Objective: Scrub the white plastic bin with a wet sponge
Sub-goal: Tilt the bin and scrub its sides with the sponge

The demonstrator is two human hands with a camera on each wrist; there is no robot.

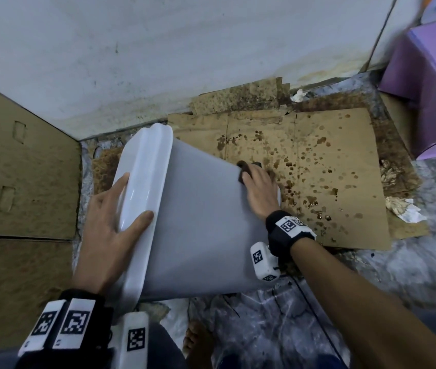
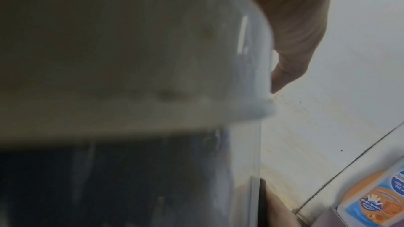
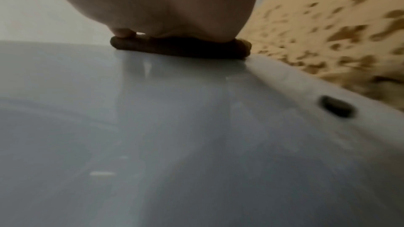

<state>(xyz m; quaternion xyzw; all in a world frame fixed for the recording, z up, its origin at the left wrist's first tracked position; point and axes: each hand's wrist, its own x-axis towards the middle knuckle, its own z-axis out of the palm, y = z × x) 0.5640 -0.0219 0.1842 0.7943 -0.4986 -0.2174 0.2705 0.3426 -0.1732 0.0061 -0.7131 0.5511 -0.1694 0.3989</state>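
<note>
On spattered cardboard (image 1: 318, 166) by the wall, the white bin (image 1: 201, 222) lies tipped. Right hand (image 1: 260, 190) presses the dark sponge (image 1: 243, 169) flat-fingered at its two-o'clock corner; left hand (image 1: 110, 222) clasps the nine-o'clock rim. Mid-scrub; next stroke probably needs firm bracing.

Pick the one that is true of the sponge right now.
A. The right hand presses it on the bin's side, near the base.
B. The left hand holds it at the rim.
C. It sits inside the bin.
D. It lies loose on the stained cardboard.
A: the right hand presses the dark sponge flat on the bin wall near the base, while the left hand holds the rim.
</note>
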